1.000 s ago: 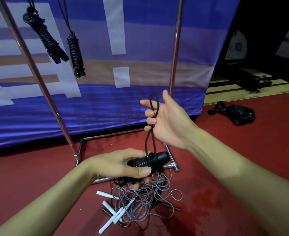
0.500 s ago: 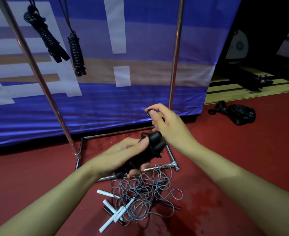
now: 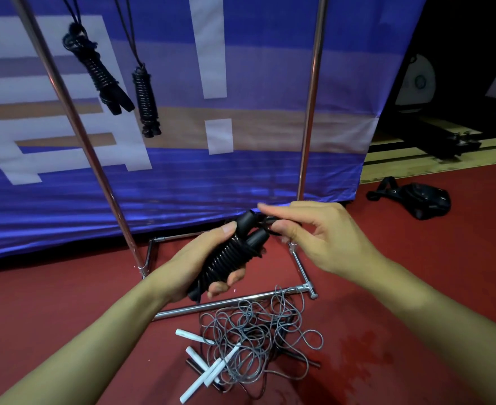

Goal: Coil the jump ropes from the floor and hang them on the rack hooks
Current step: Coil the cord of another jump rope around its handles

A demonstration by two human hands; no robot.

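My left hand (image 3: 202,260) grips a black jump rope (image 3: 232,252) whose cord is wound tightly round its two handles. My right hand (image 3: 314,232) pinches the rope's free loop end just beside the handle tips. Below them, a tangle of grey jump ropes (image 3: 255,337) with white handles (image 3: 208,372) lies on the red floor. Two coiled black ropes (image 3: 100,77) (image 3: 145,100) hang from above at the upper left, between the chrome rack poles (image 3: 74,118).
The rack's chrome base bars (image 3: 235,301) lie on the red floor just behind the tangle. A blue banner (image 3: 240,171) hangs behind the rack. A black strapped object (image 3: 416,198) lies on the floor at the right.
My right hand came down from holding the loop up high to the handle tips. My left hand lifted and tilted the wound bundle upward.
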